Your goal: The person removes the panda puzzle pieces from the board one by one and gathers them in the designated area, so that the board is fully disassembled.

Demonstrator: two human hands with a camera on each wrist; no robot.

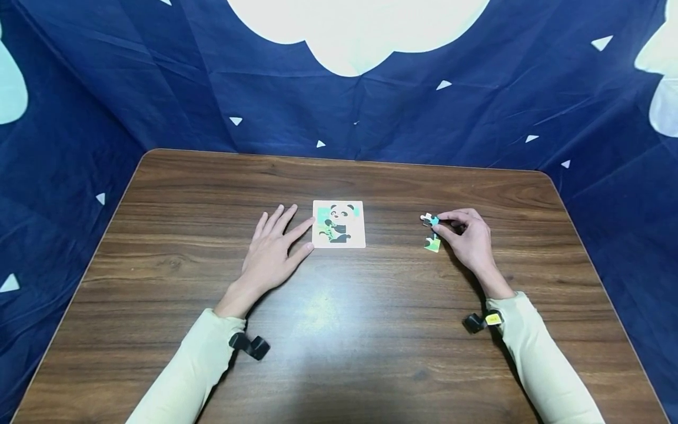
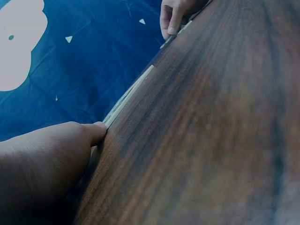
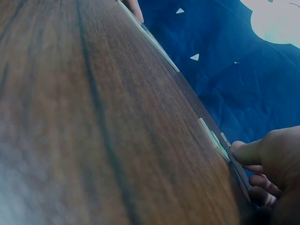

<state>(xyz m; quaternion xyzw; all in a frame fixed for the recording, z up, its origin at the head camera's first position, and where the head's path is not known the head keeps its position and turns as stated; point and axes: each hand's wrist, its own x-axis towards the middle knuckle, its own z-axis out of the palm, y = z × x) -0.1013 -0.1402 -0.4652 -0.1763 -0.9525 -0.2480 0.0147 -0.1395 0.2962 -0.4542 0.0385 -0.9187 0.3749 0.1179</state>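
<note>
A square white puzzle board (image 1: 357, 240) with a panda picture lies flat at the middle of the table. My left hand (image 1: 270, 250) rests on its left side, fingers spread, with the thumb and index fingertips touching the board's left edge. To the right, my right hand (image 1: 470, 240) pinches a small blue, white and dark puzzle piece (image 1: 428, 219) between thumb and fingers. Just below that lies a green puzzle piece (image 1: 433, 244), also visible edge-on in the right wrist view as a thin green-white piece (image 3: 214, 140). Part of the pinched piece is hidden by the fingertips.
The brown wooden table (image 1: 339, 330) has rounded far corners. A dark blue cloth (image 1: 175, 88) with white cloud and triangle shapes stands behind it and along both sides. Black wrist devices sit on the left cuff (image 1: 225, 327) and the right cuff (image 1: 511, 309).
</note>
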